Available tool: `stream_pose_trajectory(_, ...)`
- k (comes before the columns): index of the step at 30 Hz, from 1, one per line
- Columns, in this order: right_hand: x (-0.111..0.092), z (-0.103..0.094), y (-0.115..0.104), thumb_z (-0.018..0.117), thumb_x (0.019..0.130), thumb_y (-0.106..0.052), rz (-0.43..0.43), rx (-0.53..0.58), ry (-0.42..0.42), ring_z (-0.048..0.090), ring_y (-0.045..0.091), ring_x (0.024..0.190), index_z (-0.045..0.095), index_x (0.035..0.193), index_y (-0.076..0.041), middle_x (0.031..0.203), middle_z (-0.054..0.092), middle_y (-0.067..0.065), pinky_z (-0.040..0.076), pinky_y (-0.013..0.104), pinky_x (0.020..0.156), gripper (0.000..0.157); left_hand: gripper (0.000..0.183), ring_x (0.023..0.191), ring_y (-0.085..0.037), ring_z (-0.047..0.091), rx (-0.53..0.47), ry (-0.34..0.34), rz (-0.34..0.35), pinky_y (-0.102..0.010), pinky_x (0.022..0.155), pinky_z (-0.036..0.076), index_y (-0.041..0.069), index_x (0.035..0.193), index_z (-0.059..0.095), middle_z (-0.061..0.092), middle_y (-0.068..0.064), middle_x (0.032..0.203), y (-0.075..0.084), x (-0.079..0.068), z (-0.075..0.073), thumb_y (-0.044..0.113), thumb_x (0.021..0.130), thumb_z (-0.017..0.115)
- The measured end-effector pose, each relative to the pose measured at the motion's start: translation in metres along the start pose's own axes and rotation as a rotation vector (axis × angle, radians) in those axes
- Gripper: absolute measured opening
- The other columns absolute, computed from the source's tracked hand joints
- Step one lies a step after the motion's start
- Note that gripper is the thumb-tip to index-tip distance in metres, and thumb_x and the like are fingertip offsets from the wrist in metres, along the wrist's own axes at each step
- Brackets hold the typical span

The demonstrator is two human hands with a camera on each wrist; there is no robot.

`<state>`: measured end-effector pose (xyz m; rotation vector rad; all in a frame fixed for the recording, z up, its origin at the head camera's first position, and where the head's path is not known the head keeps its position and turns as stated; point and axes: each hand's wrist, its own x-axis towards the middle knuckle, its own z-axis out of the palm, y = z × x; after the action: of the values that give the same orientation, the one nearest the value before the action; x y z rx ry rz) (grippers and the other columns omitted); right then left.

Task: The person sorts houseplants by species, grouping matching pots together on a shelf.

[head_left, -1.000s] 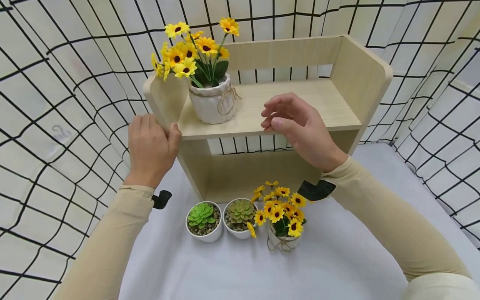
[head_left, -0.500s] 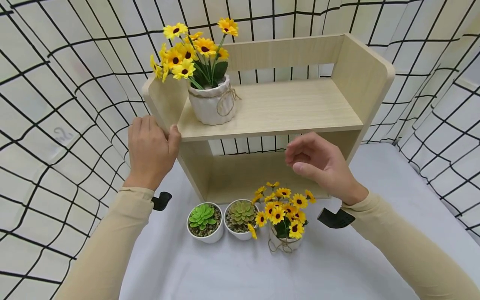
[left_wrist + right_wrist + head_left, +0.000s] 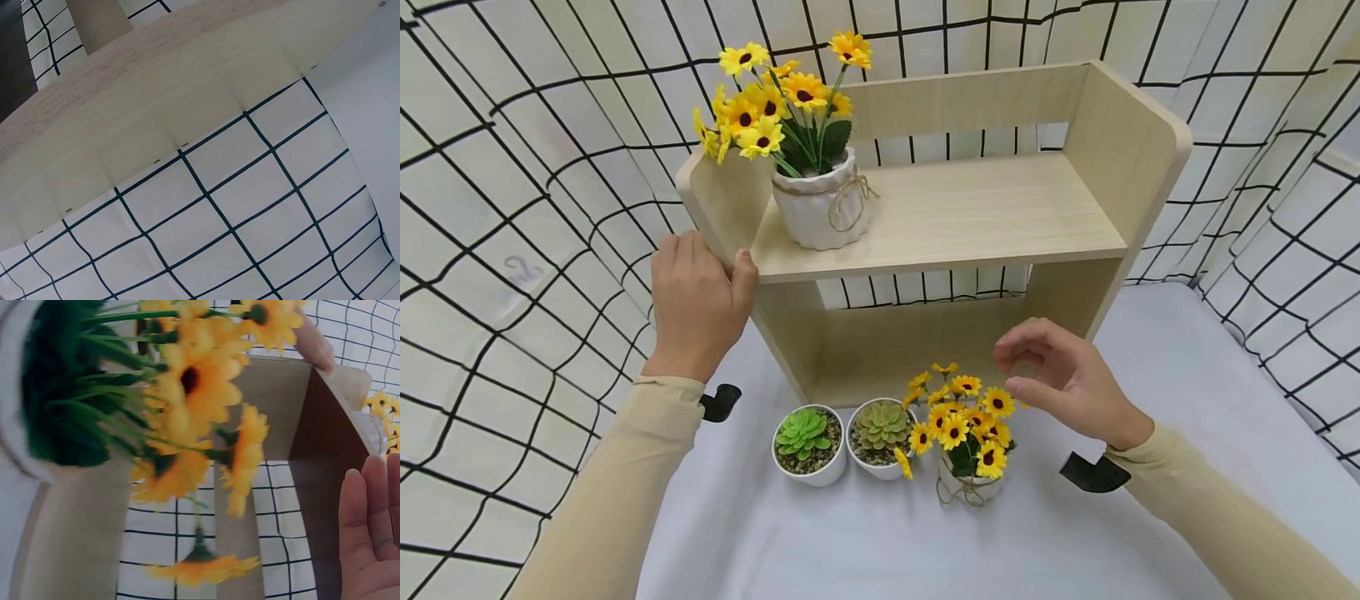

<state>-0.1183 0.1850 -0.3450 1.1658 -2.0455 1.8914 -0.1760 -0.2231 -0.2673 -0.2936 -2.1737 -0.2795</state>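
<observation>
My left hand (image 3: pixel 696 300) grips the left side panel of a two-tier wooden shelf (image 3: pixel 985 204), thumb on its front edge. In the left wrist view the panel (image 3: pixel 156 106) fills the upper part and the fingers are out of sight. Holding nothing, my right hand (image 3: pixel 1067 379) hovers with loosely curved fingers just right of a potted sunflower plant (image 3: pixel 958 429) in front of the shelf. Its blooms (image 3: pixel 200 381) look close in the right wrist view. Another sunflower plant in a white pot (image 3: pixel 822 208) stands upright at the left of the upper tier.
Two small white pots with succulents, a bright green one (image 3: pixel 805 433) and a duller one (image 3: pixel 882 425), stand left of the front sunflowers on the white cloth (image 3: pixel 850 542). A black wire grid (image 3: pixel 550 200) surrounds the shelf at the back and sides.
My right hand has come down from in front of the upper tier, moving right and toward me, to beside the front sunflowers. The left hand keeps its grip on the panel.
</observation>
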Motion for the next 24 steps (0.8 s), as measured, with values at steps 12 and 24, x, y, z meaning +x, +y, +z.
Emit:
stream_pose_trajectory(12, -0.038, -0.01, 0.017, 0.067, 0.08, 0.022, 0.088, -0.104, -0.012, 0.063, 0.014, 0.101, 0.06, 0.118, 0.005, 0.111, 0.064, 0.008, 0.055, 0.018, 0.096, 0.042, 0.05, 0.084, -0.048, 0.048, -0.003, 0.004, -0.002, -0.059, 0.08, 0.039, -0.003, 0.067, 0.043, 0.049, -0.026, 0.074, 0.001, 0.0, 0.002, 0.033, 0.101, 0.036)
stream_pose_trajectory(24, -0.07, -0.009, 0.029, 0.071, 0.078, 0.021, 0.086, -0.146, -0.004, 0.063, 0.011, 0.097, 0.065, 0.113, -0.001, 0.105, 0.068, -0.003, 0.054, 0.017, 0.094, 0.042, 0.051, 0.085, -0.047, 0.048, 0.015, -0.033, -0.025, -0.058, 0.08, 0.038, -0.004, 0.07, 0.044, 0.05, -0.027, 0.076, 0.002, -0.001, 0.0, 0.035, 0.102, 0.034)
